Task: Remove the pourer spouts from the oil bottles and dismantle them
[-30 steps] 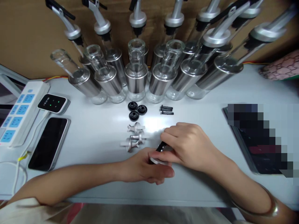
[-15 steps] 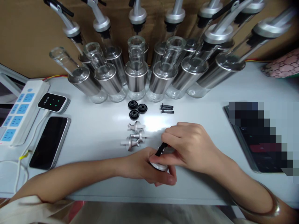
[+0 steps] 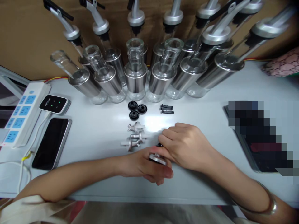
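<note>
A: Centrally, both hands meet over the near edge of the white table. My left hand curls around a silver pourer cap, fingers pressed on its rim, presumably to steady it low against the tabletop

B: And the right?

A: My right hand arches over the cap from above, thumb and fingertips pinched together on a small black part at the cap's top; only a sliver of it shows, so I cannot tell how deep it sits. The cap lies between the two hands, just in front of the loose parts

B: Which loose parts?

A: Three silver spouts lie just beyond my left hand, three black rubber stoppers cluster behind them, and two black pins lie side by side to the right, each kind grouped, I judge, for easy picking

B: Background?

A: Glass bottles with steel sleeves stand in rows against a brown board; the front ones are open-necked, the rear ones already carry pourers. A phone, a small black device with green lights and a power strip lie well apart at left; a blurred dark object lies at right, and a patterned sleeve shows at the far right edge
</note>
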`<state>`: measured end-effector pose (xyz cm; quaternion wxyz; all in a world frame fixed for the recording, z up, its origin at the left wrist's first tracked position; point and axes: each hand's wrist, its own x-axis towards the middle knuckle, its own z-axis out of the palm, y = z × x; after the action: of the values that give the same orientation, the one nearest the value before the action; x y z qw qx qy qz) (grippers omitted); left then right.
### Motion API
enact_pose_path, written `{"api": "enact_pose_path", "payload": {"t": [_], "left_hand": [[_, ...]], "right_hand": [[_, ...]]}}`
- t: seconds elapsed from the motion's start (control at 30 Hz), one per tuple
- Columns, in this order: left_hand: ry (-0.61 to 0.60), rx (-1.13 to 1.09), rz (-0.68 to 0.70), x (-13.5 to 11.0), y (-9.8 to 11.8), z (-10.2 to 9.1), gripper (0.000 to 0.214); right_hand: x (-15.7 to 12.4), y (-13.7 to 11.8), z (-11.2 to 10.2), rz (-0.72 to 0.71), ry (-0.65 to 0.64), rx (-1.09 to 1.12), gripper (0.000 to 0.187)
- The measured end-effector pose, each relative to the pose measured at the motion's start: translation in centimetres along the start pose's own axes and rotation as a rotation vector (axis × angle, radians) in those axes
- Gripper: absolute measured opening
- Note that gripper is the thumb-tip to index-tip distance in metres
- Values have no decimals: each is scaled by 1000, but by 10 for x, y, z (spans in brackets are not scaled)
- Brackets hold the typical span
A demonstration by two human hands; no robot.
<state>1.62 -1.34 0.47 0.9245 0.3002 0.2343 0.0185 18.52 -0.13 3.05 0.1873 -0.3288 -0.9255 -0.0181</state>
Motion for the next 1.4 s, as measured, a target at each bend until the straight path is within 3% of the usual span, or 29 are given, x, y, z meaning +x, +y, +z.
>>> {"api": "enact_pose_path", "payload": {"t": [0.33, 0.6, 0.67, 0.77, 0.87, 0.97, 1.2, 1.4], "left_hand": [[-26, -28, 69, 1, -2, 0, 47], [7, 255, 113, -3, -1, 3, 48], [11, 243, 102, -4, 1, 4, 46], [55, 179, 69, -4, 2, 5, 44], [62, 156, 43, -4, 2, 5, 44], [57, 146, 43, -4, 2, 5, 44], [64, 117, 37, -3, 0, 4, 42], [62, 113, 51, -2, -3, 2, 38]], "right_hand": [[-2, -2, 3, 47, -26, -45, 61], [3, -3, -6, 108, -4, 145, 50], [4, -1, -10, 200, 15, 101, 44], [1, 11, -15, 479, 9, 49, 37], [-6, 30, -17, 764, -126, 40, 34], [-12, 44, -13, 900, -276, 27, 32], [-10, 34, -3, 796, -348, 78, 31], [-9, 28, 3, 762, -359, -97, 25]]}}
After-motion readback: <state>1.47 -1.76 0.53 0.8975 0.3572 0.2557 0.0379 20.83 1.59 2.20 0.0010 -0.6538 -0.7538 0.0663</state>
